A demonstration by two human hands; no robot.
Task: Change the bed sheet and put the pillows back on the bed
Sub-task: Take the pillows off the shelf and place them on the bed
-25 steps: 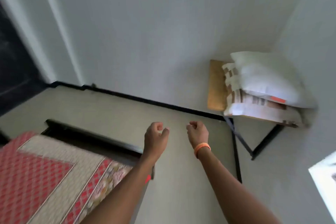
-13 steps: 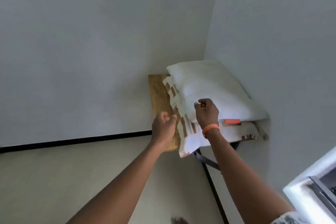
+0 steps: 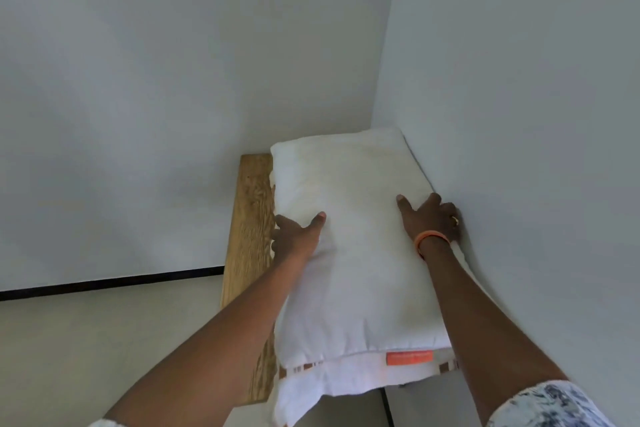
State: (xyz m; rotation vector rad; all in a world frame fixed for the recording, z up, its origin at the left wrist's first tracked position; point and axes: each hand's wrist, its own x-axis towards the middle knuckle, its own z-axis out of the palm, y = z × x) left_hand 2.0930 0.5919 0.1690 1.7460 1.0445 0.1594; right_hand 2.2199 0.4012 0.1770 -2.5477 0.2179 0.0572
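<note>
White top pillow [image 3: 353,239], stacked on another pillow [image 3: 346,378] on the wooden surface [image 3: 247,218], is clasped at its sides by left hand [image 3: 294,236] and right hand [image 3: 433,218]; lifting may drag the lower one off.

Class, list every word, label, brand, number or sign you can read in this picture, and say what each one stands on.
No text here can be read.
Orange rectangular tag on the lower white pillow with brown stripes: faint print, too blurred to read.
Plain white top pillow, orange wristband, wooden tabletop, pale walls: no writing shows.
</note>
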